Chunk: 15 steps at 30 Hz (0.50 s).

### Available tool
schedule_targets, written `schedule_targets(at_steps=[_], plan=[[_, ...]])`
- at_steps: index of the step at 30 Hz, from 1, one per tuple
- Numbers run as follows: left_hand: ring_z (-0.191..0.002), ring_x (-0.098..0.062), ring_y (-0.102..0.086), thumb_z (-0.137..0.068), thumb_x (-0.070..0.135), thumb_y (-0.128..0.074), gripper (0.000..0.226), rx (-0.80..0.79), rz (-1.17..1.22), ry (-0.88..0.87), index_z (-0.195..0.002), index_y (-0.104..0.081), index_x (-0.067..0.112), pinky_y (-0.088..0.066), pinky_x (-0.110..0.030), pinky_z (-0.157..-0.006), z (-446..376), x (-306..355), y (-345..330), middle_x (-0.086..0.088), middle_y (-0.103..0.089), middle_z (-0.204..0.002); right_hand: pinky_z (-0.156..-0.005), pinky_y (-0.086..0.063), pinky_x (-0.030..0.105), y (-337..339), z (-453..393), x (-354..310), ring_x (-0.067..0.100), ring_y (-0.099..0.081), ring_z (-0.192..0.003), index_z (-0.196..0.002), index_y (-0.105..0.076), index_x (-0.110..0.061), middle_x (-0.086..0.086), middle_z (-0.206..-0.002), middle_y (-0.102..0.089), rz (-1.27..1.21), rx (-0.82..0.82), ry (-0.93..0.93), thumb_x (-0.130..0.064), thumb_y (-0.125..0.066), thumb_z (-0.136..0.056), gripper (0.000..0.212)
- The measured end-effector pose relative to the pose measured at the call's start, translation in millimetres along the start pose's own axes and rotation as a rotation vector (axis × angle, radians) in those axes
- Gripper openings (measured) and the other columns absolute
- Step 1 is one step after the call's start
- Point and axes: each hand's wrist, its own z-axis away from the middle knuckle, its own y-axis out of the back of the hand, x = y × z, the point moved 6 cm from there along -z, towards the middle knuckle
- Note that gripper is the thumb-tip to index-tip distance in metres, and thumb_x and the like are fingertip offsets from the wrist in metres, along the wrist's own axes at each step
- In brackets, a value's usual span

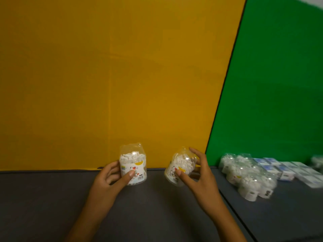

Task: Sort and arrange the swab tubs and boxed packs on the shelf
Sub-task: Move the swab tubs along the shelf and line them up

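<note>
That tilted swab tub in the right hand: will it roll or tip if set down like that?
Probably. The tilted tub in the right hand looks round-sided, so laid down it may roll. It seems light: clear thin plastic holding cotton swabs. The wall may flex under a hard grip. Stood on its base, like the upright tub in the left hand, it should sit steady.

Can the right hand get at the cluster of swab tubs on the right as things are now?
Probably not yet: the right hand is already gripping a tilted swab tub. Nothing stands between it and the cluster of swab tubs, so the path looks free once that tub is set down.
</note>
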Motion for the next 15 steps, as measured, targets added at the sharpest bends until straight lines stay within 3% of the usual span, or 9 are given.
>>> schedule_targets(at_steps=[2,8,12,15], plan=[[-0.094,-0.008,-0.069,-0.062,0.039,-0.087,0.061,-0.012,-0.001,-0.001,-0.113,-0.062,0.017,-0.053,-0.013,-0.070,13,7,-24,0.000,-0.072,-0.105,-0.085,-0.054,0.024,30,12,2,0.001,-0.061,-0.106,-0.134,-0.038,-0.051,-0.012,-0.129,-0.055,-0.013,0.020,-0.017,-0.040,-0.078,-0.077,0.070],[-0.093,-0.009,-0.069,-0.072,0.013,-0.075,0.044,-0.082,0.014,-0.027,-0.114,-0.061,0.013,-0.052,-0.011,-0.068,59,14,-109,-0.003,-0.072,-0.105,-0.081,-0.052,0.015,119,55,15,-0.005,-0.060,-0.105,-0.133,-0.040,-0.044,-0.015,-0.126,-0.056,-0.027,0.068,-0.057,-0.025,-0.081,-0.079,0.070],[-0.092,-0.009,-0.070,-0.076,0.005,-0.073,0.037,-0.132,0.025,-0.035,-0.112,-0.063,0.012,-0.052,-0.011,-0.067,88,11,-165,-0.003,-0.073,-0.103,-0.082,-0.055,0.021,179,83,29,-0.002,-0.061,-0.103,-0.132,-0.040,-0.047,-0.017,-0.126,-0.056,0.018,0.105,-0.091,-0.028,-0.081,-0.078,0.070],[-0.092,-0.009,-0.070,-0.073,0.011,-0.075,0.042,-0.172,0.032,-0.029,-0.113,-0.063,0.013,-0.052,-0.011,-0.068,104,8,-206,0.001,-0.074,-0.102,-0.080,-0.053,0.015,225,102,37,-0.005,-0.058,-0.104,-0.133,-0.039,-0.046,-0.017,-0.127,-0.054,0.048,0.148,-0.121,-0.031,-0.080,-0.079,0.070]])
